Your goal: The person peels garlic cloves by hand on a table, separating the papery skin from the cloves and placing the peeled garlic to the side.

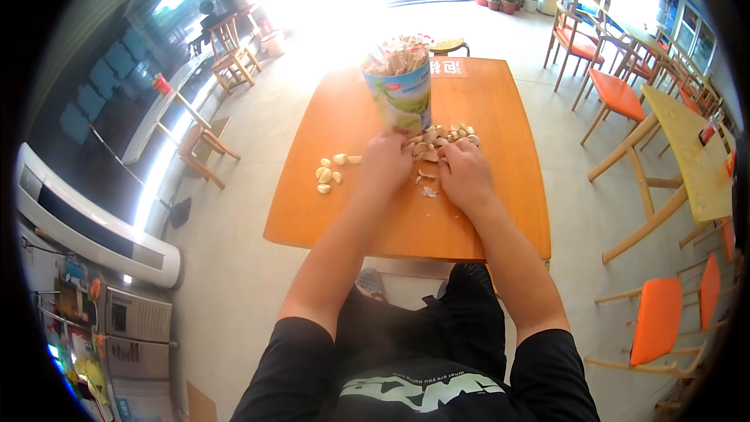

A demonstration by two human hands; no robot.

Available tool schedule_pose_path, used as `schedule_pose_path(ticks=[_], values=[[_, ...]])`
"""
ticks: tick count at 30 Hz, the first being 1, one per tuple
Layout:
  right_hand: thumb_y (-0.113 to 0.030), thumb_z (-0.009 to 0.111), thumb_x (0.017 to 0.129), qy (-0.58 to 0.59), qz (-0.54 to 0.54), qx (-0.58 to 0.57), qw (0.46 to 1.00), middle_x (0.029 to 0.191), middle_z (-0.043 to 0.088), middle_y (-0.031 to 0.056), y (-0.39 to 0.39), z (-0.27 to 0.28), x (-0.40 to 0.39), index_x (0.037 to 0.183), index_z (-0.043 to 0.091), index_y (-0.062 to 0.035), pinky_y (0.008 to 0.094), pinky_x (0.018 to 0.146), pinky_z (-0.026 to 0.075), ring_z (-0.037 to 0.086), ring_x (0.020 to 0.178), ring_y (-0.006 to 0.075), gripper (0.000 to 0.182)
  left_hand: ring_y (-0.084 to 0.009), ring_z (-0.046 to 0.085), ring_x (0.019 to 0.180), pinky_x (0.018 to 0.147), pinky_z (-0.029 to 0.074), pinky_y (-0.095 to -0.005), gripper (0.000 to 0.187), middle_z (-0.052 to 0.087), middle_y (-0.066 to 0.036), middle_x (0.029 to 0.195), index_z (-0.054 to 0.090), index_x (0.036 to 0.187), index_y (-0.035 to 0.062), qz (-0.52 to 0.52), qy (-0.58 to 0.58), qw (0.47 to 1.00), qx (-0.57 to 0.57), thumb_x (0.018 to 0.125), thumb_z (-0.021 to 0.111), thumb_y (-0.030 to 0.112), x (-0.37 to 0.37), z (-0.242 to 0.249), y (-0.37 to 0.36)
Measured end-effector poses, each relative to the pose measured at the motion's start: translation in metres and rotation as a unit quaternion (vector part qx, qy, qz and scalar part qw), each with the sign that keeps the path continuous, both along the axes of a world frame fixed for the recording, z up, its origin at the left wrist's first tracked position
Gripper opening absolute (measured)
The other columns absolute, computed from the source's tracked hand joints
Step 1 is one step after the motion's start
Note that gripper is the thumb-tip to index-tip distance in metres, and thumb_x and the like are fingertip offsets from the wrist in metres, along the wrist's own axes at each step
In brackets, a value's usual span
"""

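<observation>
On the wooden table, my left hand [388, 159] is curled in front of the bucket, its fingertips at the left edge of a pile of unpeeled garlic cloves [447, 135]. My right hand [466, 173] has its fingers bent together at the pile's near right side. Anything held in either hand is too small or hidden to make out. Bits of garlic skin [427, 190] lie between the two hands. To the left of my left hand sit several peeled garlic cloves [324, 175], pale and smooth.
A tall blue and green printed bucket [406, 98] full of thin wrapped sticks stands behind the pile. A red card with white characters [448, 68] lies at the table's [500, 211] far end. Beyond it is a stool [449, 48]. Orange-seated chairs [616, 95] stand right.
</observation>
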State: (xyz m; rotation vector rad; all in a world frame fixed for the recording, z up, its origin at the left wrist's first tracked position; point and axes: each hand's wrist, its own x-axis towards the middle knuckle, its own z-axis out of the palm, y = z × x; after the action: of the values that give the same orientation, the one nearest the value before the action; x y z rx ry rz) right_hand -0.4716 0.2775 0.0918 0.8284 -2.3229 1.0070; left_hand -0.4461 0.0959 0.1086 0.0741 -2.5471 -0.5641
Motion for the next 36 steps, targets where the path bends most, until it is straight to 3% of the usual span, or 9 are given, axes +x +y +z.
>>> schedule_pose_path(ticks=[4, 8, 10, 17, 22, 28, 32, 36], values=[[-0.011, 0.064, 0.085, -0.001, 0.004, -0.009, 1.0, 0.088, 0.063, 0.013, -0.001, 0.001, 0.002, 0.093, 0.066, -0.0066, 0.0446, 0.082, 0.051, 0.061, 0.093, 0.0326, 0.01, -0.0331, 0.067, 0.087, 0.078, 0.053, -0.0415, 0.022, 0.069, -0.016, 0.09, 0.071, 0.091, 0.0039, 0.012, -0.013, 0.994, 0.104, 0.083, 0.073, 0.025, 0.004, -0.002, 0.0], [-0.011, 0.067, 0.083, 0.031, -0.009, 0.005, 0.999, 0.087, 0.063, 0.0125, -0.003, 0.002, 0.004, 0.092, 0.067, -0.0066, 0.0443, 0.081, 0.051, 0.062, 0.092, 0.0327, 0.01, -0.0333, 0.067, 0.089, 0.079, 0.052, -0.0415, 0.023, 0.07, -0.017, 0.092, 0.074, 0.095, 0.0045, -0.033, -0.048, 0.991, 0.119, 0.085, 0.072, 0.026, 0.017, 0.006, 0.002], [-0.009, 0.068, 0.082, 0.035, -0.015, 0.021, 0.999, 0.086, 0.063, 0.012, -0.004, 0.002, 0.004, 0.091, 0.068, -0.0063, 0.0436, 0.08, 0.051, 0.062, 0.09, 0.0326, 0.01, -0.0341, 0.067, 0.089, 0.079, 0.052, -0.0426, 0.024, 0.07, -0.017, 0.092, 0.075, 0.098, 0.0054, -0.079, -0.034, 0.994, 0.062, 0.087, 0.072, 0.026, 0.023, 0.01, 0.005], [-0.012, 0.069, 0.081, 0.018, -0.007, 0.007, 1.0, 0.086, 0.063, 0.0104, -0.006, -0.003, 0.002, 0.088, 0.068, -0.0078, 0.0442, 0.08, 0.05, 0.062, 0.09, 0.0322, 0.008, -0.036, 0.066, 0.089, 0.079, 0.052, -0.0439, 0.023, 0.07, -0.018, 0.093, 0.076, 0.097, 0.0054, -0.08, -0.008, 0.996, 0.049, 0.087, 0.072, 0.025, 0.017, 0.002, 0.008], [-0.014, 0.066, 0.082, 0.0, 0.004, 0.048, 0.999, 0.092, 0.065, 0.0114, -0.002, 0.003, 0.008, 0.091, 0.068, -0.0078, 0.0427, 0.086, 0.05, 0.062, 0.095, 0.0321, 0.012, -0.0344, 0.065, 0.087, 0.078, 0.051, -0.0442, 0.017, 0.069, -0.015, 0.09, 0.076, 0.09, 0.0072, -0.09, 0.098, 0.991, 0.016, 0.081, 0.073, 0.022, 0.019, -0.005, 0.013], [-0.013, 0.068, 0.081, 0.001, 0.011, 0.044, 0.999, 0.093, 0.064, 0.0116, -0.003, -0.002, 0.004, 0.09, 0.068, -0.0069, 0.0429, 0.085, 0.05, 0.061, 0.096, 0.0325, 0.012, -0.0319, 0.062, 0.088, 0.078, 0.05, -0.0437, 0.016, 0.065, -0.011, 0.088, 0.074, 0.09, 0.0066, -0.116, 0.066, 0.991, -0.002, 0.078, 0.074, 0.018, 0.034, 0.002, 0.018], [-0.009, 0.068, 0.082, -0.046, 0.039, -0.017, 0.998, 0.09, 0.064, 0.013, 0.001, 0.01, 0.011, 0.087, 0.065, -0.0043, 0.0452, 0.081, 0.05, 0.062, 0.092, 0.0337, 0.008, -0.0326, 0.062, 0.089, 0.078, 0.05, -0.0435, 0.018, 0.066, -0.012, 0.089, 0.073, 0.094, 0.0059, -0.136, 0.067, 0.988, 0.024, 0.078, 0.074, 0.014, 0.033, 0.002, 0.015], [-0.007, 0.065, 0.087, -0.101, 0.084, -0.116, 0.984, 0.091, 0.065, 0.0147, -0.001, 0.014, 0.012, 0.09, 0.064, -0.0014, 0.0421, 0.076, 0.051, 0.063, 0.086, 0.034, 0.007, -0.0246, 0.064, 0.083, 0.076, 0.05, -0.035, 0.023, 0.068, -0.009, 0.09, 0.07, 0.102, 0.0042, -0.13, 0.003, 0.983, 0.128, 0.082, 0.075, 0.015, 0.04, 0.013, 0.017]])
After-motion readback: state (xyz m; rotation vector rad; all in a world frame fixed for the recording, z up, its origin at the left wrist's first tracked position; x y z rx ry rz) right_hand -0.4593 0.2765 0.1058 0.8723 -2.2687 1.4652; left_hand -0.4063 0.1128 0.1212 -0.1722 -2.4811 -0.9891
